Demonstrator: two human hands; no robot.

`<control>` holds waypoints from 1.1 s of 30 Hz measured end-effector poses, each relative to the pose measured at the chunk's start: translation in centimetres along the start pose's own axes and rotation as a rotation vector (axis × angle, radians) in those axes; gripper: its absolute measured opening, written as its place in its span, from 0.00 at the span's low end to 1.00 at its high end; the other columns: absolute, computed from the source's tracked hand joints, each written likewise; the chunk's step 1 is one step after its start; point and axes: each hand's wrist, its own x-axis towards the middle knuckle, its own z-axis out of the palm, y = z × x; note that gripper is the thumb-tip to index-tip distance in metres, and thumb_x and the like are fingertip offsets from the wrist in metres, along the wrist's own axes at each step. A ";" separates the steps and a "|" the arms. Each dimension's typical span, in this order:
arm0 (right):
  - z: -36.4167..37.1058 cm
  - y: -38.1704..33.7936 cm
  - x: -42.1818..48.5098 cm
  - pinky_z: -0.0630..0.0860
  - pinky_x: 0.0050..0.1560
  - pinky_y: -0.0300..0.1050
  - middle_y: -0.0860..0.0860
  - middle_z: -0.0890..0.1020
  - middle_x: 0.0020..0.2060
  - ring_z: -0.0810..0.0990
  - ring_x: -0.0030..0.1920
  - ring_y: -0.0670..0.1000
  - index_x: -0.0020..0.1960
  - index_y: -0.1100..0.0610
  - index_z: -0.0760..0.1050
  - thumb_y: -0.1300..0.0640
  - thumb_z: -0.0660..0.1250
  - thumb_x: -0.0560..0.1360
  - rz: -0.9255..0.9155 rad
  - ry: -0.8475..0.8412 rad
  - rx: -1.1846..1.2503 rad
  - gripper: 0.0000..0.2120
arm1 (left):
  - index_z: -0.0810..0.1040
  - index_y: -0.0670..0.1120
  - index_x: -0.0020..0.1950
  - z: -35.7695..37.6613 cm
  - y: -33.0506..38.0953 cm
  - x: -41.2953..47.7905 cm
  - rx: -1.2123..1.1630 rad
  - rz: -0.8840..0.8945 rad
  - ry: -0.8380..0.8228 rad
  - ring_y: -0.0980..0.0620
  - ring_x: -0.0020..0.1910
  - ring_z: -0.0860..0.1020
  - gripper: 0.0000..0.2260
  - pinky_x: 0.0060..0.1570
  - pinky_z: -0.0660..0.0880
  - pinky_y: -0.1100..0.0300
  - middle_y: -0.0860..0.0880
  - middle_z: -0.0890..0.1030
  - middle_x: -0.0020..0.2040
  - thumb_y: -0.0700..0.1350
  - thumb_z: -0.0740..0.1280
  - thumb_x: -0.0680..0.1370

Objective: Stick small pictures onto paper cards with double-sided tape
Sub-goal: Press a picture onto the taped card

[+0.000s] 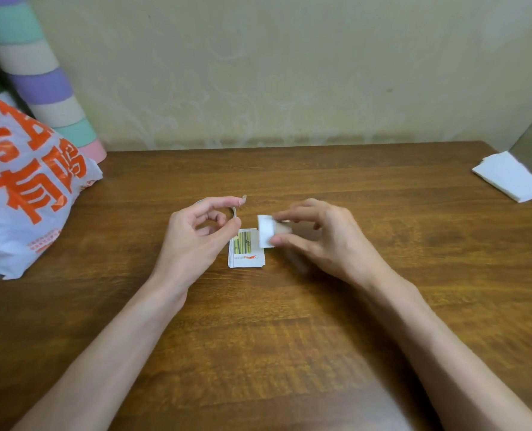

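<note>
Grips: right hand (320, 234) pinches white card (266, 231); left hand (196, 234) pinches curled strip (234, 212). Target picture stack (246, 251) at 7 o'clock of card, long axis 12–6; right hand nearer.

On your left, the white plastic bag (25, 188) carries big orange Chinese characters. You can read 有鸣 on the lower row; the row above is cut off and creased. The small orange print beneath them is too fine to read. On the stack of pictures (246, 253) in front of you, an orange logo and a print line are too small to make out.
</note>
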 end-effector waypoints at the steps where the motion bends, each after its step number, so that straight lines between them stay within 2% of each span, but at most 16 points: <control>1: -0.8 0.5 -0.1 0.71 0.51 0.35 0.44 0.85 0.51 0.81 0.53 0.45 0.60 0.45 0.86 0.41 0.79 0.72 0.043 -0.014 -0.014 0.19 | 0.87 0.54 0.58 0.0 0.0 0.0 -0.003 -0.003 -0.005 0.65 0.34 0.75 0.11 0.34 0.70 0.75 0.51 0.74 0.41 0.40 0.74 0.80; 3: -1.9 1.2 -0.4 0.71 0.52 0.35 0.43 0.84 0.52 0.81 0.55 0.45 0.62 0.43 0.84 0.43 0.80 0.72 0.108 -0.097 -0.067 0.20 | 0.87 0.55 0.57 0.2 0.0 -0.1 -0.001 -0.005 -0.026 0.64 0.36 0.76 0.11 0.34 0.70 0.74 0.51 0.75 0.42 0.40 0.73 0.80; 6: -2.3 1.5 -0.6 0.69 0.58 0.40 0.42 0.80 0.57 0.76 0.61 0.47 0.66 0.41 0.81 0.41 0.79 0.71 0.122 -0.214 -0.124 0.24 | 0.87 0.53 0.57 0.5 -0.2 -0.2 -0.008 0.008 -0.061 0.62 0.36 0.77 0.11 0.34 0.69 0.73 0.50 0.75 0.42 0.39 0.73 0.80; 9: -2.7 1.1 -0.6 0.68 0.58 0.39 0.44 0.77 0.54 0.73 0.60 0.47 0.73 0.41 0.76 0.41 0.79 0.71 0.154 -0.249 -0.121 0.32 | 0.87 0.52 0.57 0.8 -0.4 -0.2 -0.021 0.011 -0.082 0.61 0.36 0.77 0.10 0.34 0.70 0.73 0.50 0.75 0.42 0.39 0.74 0.80; 11: -3.0 0.8 -0.6 0.72 0.60 0.40 0.45 0.76 0.56 0.74 0.59 0.45 0.75 0.44 0.75 0.44 0.80 0.71 0.192 -0.281 -0.087 0.33 | 0.87 0.52 0.57 0.8 -0.6 -0.2 -0.028 0.013 -0.091 0.59 0.36 0.76 0.10 0.34 0.69 0.73 0.50 0.74 0.42 0.39 0.74 0.79; 12: -3.1 0.7 -0.6 0.74 0.60 0.38 0.46 0.77 0.56 0.76 0.57 0.43 0.74 0.45 0.76 0.46 0.80 0.72 0.207 -0.298 -0.063 0.32 | 0.87 0.52 0.57 0.8 -0.6 -0.1 -0.030 0.013 -0.094 0.57 0.37 0.76 0.10 0.34 0.69 0.73 0.50 0.75 0.42 0.38 0.74 0.79; 14: -3.2 0.6 -0.6 0.74 0.50 0.29 0.43 0.79 0.48 0.79 0.47 0.38 0.68 0.44 0.80 0.49 0.81 0.72 0.214 -0.330 -0.016 0.26 | 0.87 0.52 0.57 0.8 -0.7 -0.1 -0.029 0.013 -0.103 0.55 0.38 0.76 0.11 0.34 0.69 0.73 0.49 0.75 0.43 0.39 0.74 0.79; 15: -3.1 0.6 -0.5 0.73 0.45 0.28 0.43 0.80 0.44 0.79 0.42 0.36 0.64 0.43 0.82 0.51 0.81 0.73 0.213 -0.328 0.007 0.21 | 0.87 0.53 0.57 0.8 -0.8 -0.1 -0.029 0.013 -0.109 0.54 0.39 0.76 0.11 0.34 0.68 0.72 0.49 0.75 0.43 0.39 0.74 0.79; 16: -2.9 0.8 -0.5 0.72 0.42 0.29 0.43 0.81 0.41 0.79 0.39 0.36 0.60 0.43 0.84 0.52 0.80 0.73 0.214 -0.305 0.031 0.16 | 0.87 0.54 0.57 0.8 -0.8 0.0 -0.030 0.012 -0.116 0.53 0.39 0.75 0.11 0.33 0.68 0.72 0.49 0.75 0.43 0.40 0.74 0.79; 18: -2.5 1.0 -0.4 0.75 0.43 0.35 0.45 0.85 0.40 0.80 0.39 0.39 0.50 0.44 0.86 0.53 0.79 0.75 0.220 -0.227 0.083 0.06 | 0.87 0.55 0.57 0.8 -0.9 0.0 -0.035 0.008 -0.128 0.51 0.39 0.74 0.11 0.33 0.68 0.71 0.49 0.75 0.43 0.40 0.74 0.79; 20: -2.2 1.2 -0.5 0.77 0.45 0.35 0.45 0.87 0.40 0.83 0.41 0.41 0.44 0.46 0.86 0.54 0.78 0.75 0.223 -0.158 0.123 0.03 | 0.87 0.56 0.57 0.8 -0.9 0.0 -0.039 0.008 -0.138 0.50 0.39 0.74 0.11 0.33 0.69 0.70 0.49 0.75 0.43 0.41 0.74 0.79; 23: -1.9 1.1 -0.6 0.74 0.43 0.28 0.42 0.86 0.38 0.82 0.42 0.38 0.43 0.48 0.85 0.53 0.78 0.75 0.205 -0.107 0.105 0.04 | 0.87 0.56 0.57 0.9 -0.8 -0.1 -0.038 0.008 -0.148 0.49 0.41 0.75 0.11 0.34 0.69 0.68 0.49 0.76 0.43 0.42 0.74 0.79; 27: -1.3 0.8 -0.4 0.71 0.41 0.28 0.40 0.85 0.39 0.80 0.44 0.35 0.46 0.48 0.84 0.54 0.75 0.78 0.160 -0.094 0.002 0.03 | 0.87 0.56 0.57 0.9 -0.8 -0.1 -0.027 0.016 -0.149 0.50 0.40 0.74 0.10 0.35 0.70 0.69 0.51 0.76 0.43 0.42 0.74 0.79; 33: -2.6 0.5 -0.5 0.73 0.42 0.27 0.39 0.87 0.38 0.82 0.41 0.34 0.49 0.48 0.83 0.54 0.76 0.77 0.164 -0.133 0.043 0.03 | 0.87 0.56 0.56 0.7 -0.8 -0.1 -0.028 0.011 -0.152 0.51 0.42 0.77 0.10 0.37 0.72 0.68 0.51 0.76 0.43 0.42 0.74 0.79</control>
